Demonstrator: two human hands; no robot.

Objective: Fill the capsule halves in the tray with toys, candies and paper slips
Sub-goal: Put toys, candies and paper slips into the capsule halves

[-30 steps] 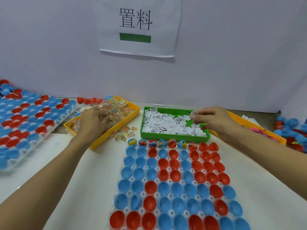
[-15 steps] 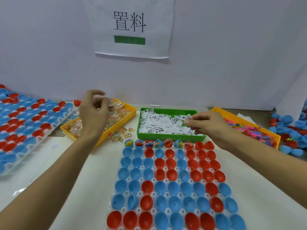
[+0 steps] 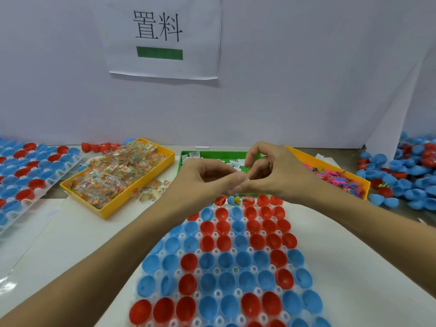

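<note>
Left hand [image 3: 203, 178], right hand [image 3: 276, 173] fingertips meet — above tray [image 3: 236, 272].

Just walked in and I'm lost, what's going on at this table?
A person is filling capsule halves in a white tray. The left hand and right hand meet above the green bin of paper slips, fingertips pinching something small between them. Only the tray's far row holds items. Bins of candies and toys flank the green one.

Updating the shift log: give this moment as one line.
hands: left and right meet, pinching something small | over: green tray | capsule tray: mostly empty | step: filling
</note>
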